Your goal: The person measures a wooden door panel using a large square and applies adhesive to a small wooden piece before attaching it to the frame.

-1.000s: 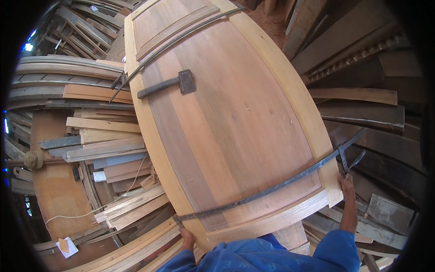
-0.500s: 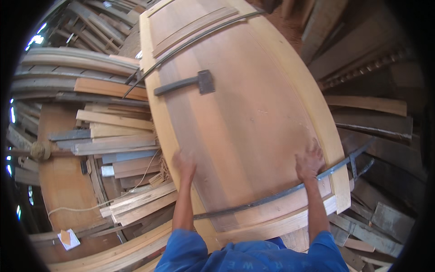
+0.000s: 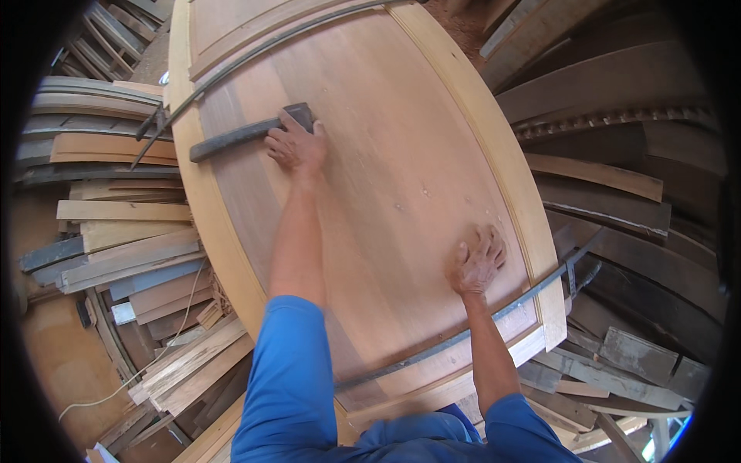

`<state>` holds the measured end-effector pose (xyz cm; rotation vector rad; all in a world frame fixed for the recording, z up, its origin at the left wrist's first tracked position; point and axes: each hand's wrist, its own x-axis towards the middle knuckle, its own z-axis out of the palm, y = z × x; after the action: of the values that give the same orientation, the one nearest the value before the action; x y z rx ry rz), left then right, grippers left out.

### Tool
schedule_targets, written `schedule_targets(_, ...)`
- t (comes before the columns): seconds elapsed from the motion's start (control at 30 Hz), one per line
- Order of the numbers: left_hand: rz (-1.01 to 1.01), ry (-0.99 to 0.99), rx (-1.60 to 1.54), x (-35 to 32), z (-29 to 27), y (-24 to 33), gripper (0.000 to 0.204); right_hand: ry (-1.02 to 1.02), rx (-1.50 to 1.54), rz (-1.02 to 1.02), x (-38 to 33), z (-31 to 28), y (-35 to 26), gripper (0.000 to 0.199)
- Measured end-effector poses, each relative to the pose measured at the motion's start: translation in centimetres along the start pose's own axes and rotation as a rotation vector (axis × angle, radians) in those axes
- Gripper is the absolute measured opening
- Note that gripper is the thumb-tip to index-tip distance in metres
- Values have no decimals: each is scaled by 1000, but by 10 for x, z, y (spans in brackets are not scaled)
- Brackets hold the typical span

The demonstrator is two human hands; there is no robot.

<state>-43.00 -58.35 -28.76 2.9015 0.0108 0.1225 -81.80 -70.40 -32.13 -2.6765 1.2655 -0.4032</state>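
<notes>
A large wooden panel door (image 3: 401, 174) with a pale frame lies flat in front of me. On its far left part rests a dark hammer (image 3: 231, 140) with a blocky head and a thick handle. My left hand (image 3: 299, 148) reaches out to it, fingers curled over the handle close to the head, partly covering the head. Near the panel's right side, my right hand (image 3: 480, 261) lies on the wood with its fingers apart and slightly bent, holding nothing. A long metal bar clamp (image 3: 409, 364) crosses the near end, passing close to my right forearm.
Another bar clamp (image 3: 282, 38) spans the door's far part, its end jutting past the left edge. Stacked boards (image 3: 127, 247) fill the left side, with a thin pale cord (image 3: 158, 359) across them. Dark planks (image 3: 610, 204) and a twisted rod (image 3: 617, 119) lie at right.
My left hand has moved forward from the door's left edge and taken hold of the hammer. The right hand has shifted a little on the panel. The view has swung round slightly.
</notes>
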Motion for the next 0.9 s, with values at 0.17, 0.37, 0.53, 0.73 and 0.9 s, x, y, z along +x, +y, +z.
schedule_targets(0.17,24,-204,23,25,-31,5,90,9,-10,56,-3,1,8,55)
schedule_targets(0.37,300,-298,-114,-45,-81,-74,75,-21,28,91,-4,-1,-6,56)
schedule_targets(0.53,418,-365,-585,-169,-155,-109,73,-151,65,121,3,-14,10,68)
schedule_targets(0.73,41,-973,-1673,-296,-264,-118,75,-398,525,-331,-31,-89,36,90)
schedule_targets(0.9,-197,-1501,-1887,-377,-284,-60,68,-228,526,-322,-111,-276,29,80)
